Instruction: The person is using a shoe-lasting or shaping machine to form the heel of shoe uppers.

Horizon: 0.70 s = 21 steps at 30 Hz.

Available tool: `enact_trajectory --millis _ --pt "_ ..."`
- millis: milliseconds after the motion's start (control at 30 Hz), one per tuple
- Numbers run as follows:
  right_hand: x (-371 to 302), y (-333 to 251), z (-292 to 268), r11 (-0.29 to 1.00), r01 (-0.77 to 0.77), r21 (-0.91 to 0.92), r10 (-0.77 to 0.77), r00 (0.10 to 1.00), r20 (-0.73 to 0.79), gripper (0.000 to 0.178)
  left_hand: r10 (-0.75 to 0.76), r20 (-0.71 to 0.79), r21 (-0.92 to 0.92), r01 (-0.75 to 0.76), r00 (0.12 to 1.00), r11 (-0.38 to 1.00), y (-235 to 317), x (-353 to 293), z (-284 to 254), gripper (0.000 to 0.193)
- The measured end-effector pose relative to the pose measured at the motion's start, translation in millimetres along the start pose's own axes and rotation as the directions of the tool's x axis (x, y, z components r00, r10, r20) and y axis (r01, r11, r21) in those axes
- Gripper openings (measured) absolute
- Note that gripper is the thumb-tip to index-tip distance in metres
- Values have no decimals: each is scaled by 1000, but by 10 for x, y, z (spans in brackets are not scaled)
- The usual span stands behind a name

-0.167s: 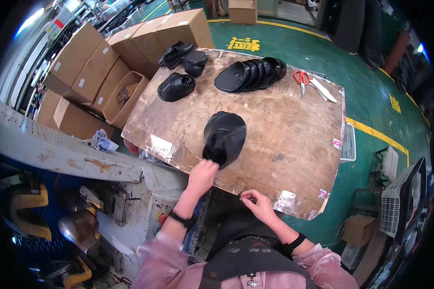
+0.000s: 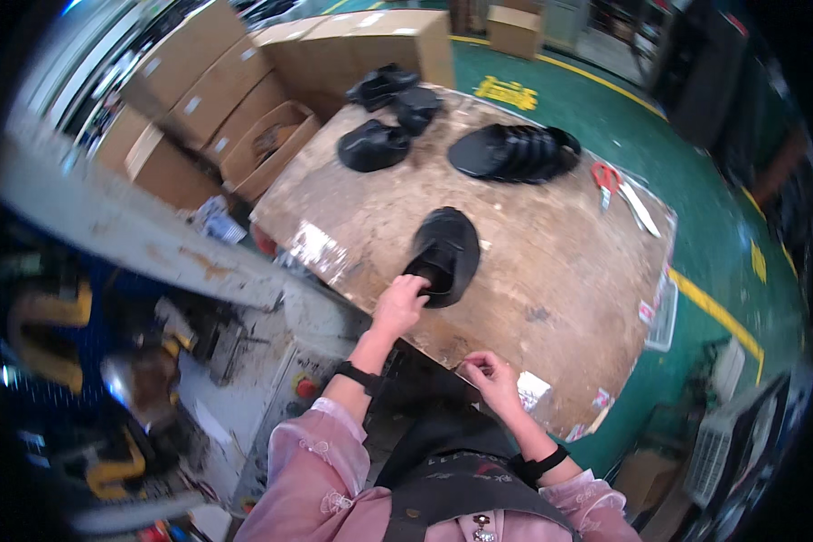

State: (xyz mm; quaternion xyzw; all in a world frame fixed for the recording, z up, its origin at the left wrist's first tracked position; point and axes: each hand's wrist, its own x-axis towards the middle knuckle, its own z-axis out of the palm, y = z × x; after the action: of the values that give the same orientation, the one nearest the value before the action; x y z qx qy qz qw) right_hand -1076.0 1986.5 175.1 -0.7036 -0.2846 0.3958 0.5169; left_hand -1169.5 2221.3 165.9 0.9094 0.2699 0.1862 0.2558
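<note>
A black shoe upper (image 2: 456, 239) lies on the worn wooden table (image 2: 533, 262), its toe end pointing away from me and its opening toward me. My left hand (image 2: 400, 305) is closed at the near left edge of that opening, fingertips gripping the rim. By the table's front edge my right hand (image 2: 492, 375) is held with the fingers curled and pinched together; whatever may be between them is too small to make out. Toward the far left stand several other black shoe uppers (image 2: 372, 146), and a row of overlapping black uppers (image 2: 506, 154) lies at the far middle.
Red-handled scissors (image 2: 605, 181) and a white-handled tool (image 2: 641, 210) lie at the far right of the table. Cardboard boxes (image 2: 361, 54) are stacked beyond its left side. A grey machine (image 2: 181, 244) borders the left, with a red button (image 2: 305, 387) near my left forearm.
The view has turned, shifting the table rightward. The shoe upper, blurred before, now shows its opening, with my left hand at its rim. My right hand stays near the table's front edge.
</note>
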Motion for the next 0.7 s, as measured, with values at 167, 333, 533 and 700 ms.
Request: enact_trajectory --millis 167,333,533,700 --pt "788 -293 406 681 493 -541 -535 840 92 45 69 -262 127 -36 963 991 303 -483 -154 37" --pt "2052 63 427 295 482 -825 -495 816 299 44 -247 -282 -164 207 927 964 699 -1883 130 23" --pt "2329 286 494 -87 455 -886 -573 705 418 46 -918 -174 -472 788 357 396 935 -4732 204 30" --pt "738 -227 1420 -60 870 -490 -777 267 570 41 -839 -463 -611 789 -287 67 1531 -7049 46 38"
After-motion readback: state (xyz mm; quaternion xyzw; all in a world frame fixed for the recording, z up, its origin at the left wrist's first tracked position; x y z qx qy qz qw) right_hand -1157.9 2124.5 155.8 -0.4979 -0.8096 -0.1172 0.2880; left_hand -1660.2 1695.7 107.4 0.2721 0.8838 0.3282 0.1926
